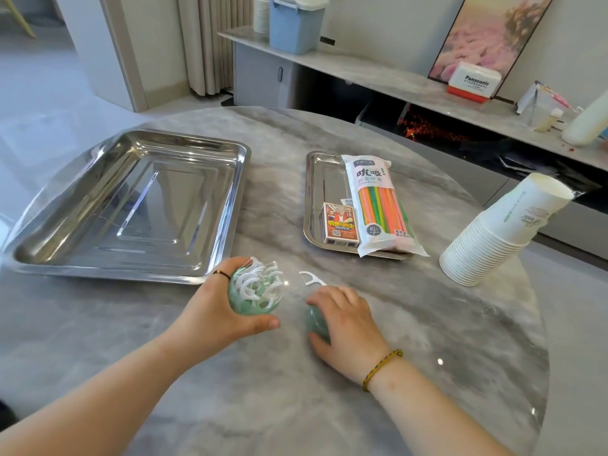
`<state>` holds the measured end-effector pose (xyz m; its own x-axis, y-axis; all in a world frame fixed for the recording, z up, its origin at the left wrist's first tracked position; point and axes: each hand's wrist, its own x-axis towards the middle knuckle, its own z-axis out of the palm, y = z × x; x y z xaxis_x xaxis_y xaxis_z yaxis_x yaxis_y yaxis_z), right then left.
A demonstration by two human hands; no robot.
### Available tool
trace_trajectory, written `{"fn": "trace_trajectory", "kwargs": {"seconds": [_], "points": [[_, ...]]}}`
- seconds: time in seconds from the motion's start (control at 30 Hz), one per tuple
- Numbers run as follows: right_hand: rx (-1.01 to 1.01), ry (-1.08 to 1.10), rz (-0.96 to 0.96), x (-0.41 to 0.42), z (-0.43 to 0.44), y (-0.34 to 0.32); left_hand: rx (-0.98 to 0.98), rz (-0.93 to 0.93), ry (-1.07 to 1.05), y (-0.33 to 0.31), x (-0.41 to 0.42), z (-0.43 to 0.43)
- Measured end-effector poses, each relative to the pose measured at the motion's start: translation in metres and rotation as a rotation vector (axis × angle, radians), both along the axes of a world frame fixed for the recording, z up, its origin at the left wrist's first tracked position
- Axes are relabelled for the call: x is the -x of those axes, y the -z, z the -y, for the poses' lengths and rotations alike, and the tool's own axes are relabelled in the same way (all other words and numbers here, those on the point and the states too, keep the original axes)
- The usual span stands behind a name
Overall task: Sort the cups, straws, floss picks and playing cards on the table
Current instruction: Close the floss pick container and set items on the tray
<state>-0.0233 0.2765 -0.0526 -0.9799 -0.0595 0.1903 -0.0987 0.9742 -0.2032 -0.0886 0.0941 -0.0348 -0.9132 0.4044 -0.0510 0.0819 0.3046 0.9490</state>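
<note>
1. White with a red base, the box (473,82) on the stone sideboard reads "Panasonic" in dark letters
2. The clear plastic pack of bright multicoloured straws (378,205) carries large Chinese characters on its white top and "40" in a dark circle near its foot. It lies lengthwise in the small stainless-steel tray (314,192), with its lower end over the near rim
3. Just beside the pack, in the same tray, lies the orange playing-card box (340,227). It shows a cartoon figure, yellow lettering too small to read and a QR code
4. The round clear-green plastic tub of floss picks (255,291) bristles with curved white picks at its open mouth. The left hand (214,307) grips it, fingers curled round the far side and thumb pressed on the near side
5. The right hand (345,320) holds the round green lid (317,325) against the table, fingers curled over it
6. One loose white floss pick (311,278) lies on the grey veined marble table (427,324), just beyond the right fingertips
7. The stack of white paper cups (493,238) lies tilted at the table's right, well apart from the trays; its faint print is unreadable
8. The large rectangular stainless-steel tray (131,205), mirror-bright with a stepped floor, sits at the left
</note>
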Motion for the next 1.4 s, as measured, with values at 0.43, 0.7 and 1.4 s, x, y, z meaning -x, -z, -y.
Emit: {"fn": "trace_trajectory", "kwargs": {"seconds": [0.43, 0.7, 1.4], "points": [[-0.035, 0.351, 0.473, 0.071, -0.003, -0.03, 0.057, -0.032, -0.087, -0.012, 0.012, 0.009], [-0.325, 0.294, 0.577, 0.091, 0.012, -0.038, 0.041, -0.088, -0.07, -0.017, 0.013, 0.009], [1.289, 0.299, 0.007, 0.013, 0.003, -0.07, -0.016, 0.007, -0.113, -0.013, -0.005, -0.008]]}}
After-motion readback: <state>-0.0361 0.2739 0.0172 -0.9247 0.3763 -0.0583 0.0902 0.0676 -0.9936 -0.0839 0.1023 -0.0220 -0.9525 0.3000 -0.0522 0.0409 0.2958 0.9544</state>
